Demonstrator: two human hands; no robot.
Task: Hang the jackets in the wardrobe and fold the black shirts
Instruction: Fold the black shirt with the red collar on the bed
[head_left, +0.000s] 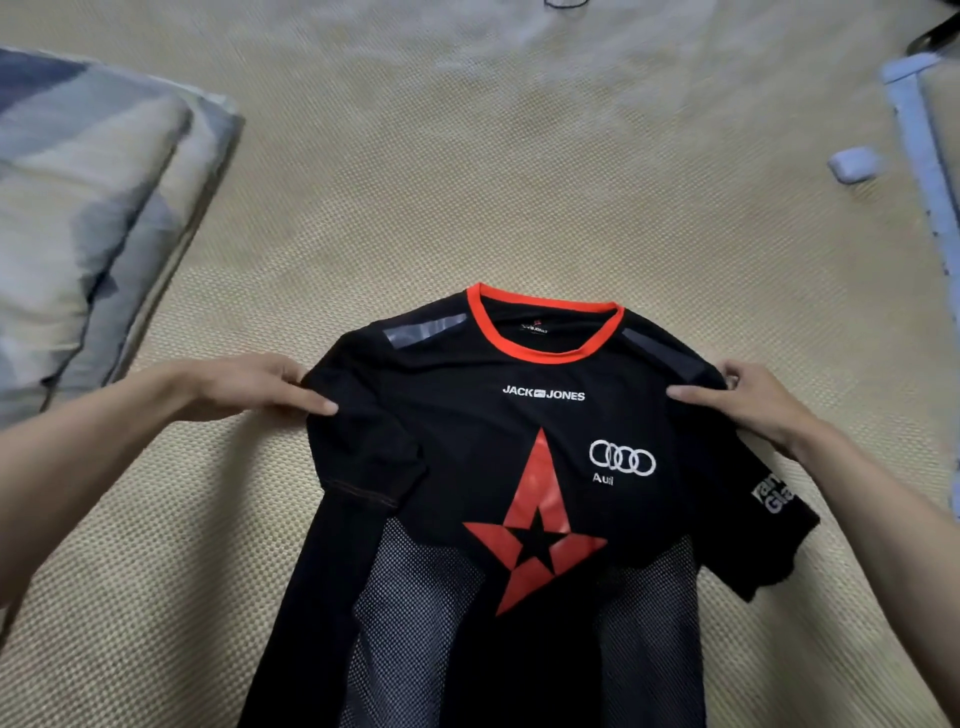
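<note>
— What's on the mat from where the head camera looks?

— A black jersey (519, 467) lies face up on the woven straw mat (467, 182), at its near edge, collar pointing away from the person. It has an orange collar (545, 332), a red star (535, 530) on the chest, white "JACK JONES" lettering and a four-ring Audi logo (622, 457). The lower panels are see-through mesh.

— And the hands?

— Each one grips a shoulder. The left hand (244, 384) pinches the left shoulder seam, thumb on top of the cloth, fingers curled under it. The right hand (748, 400) does the same on the right shoulder, thumb lying flat across the fabric. The left sleeve is tucked in over the chest; the right sleeve sticks out to the side, with white print on it that I can't read fully.

— Anything else around?

— A folded quilt (88, 208) in blue, grey and cream sits at the mat's left edge. Near the right edge there's a small white case (854, 163), well apart from the jersey, and a pale blue strip (919, 171) runs along that edge just beside it.
</note>
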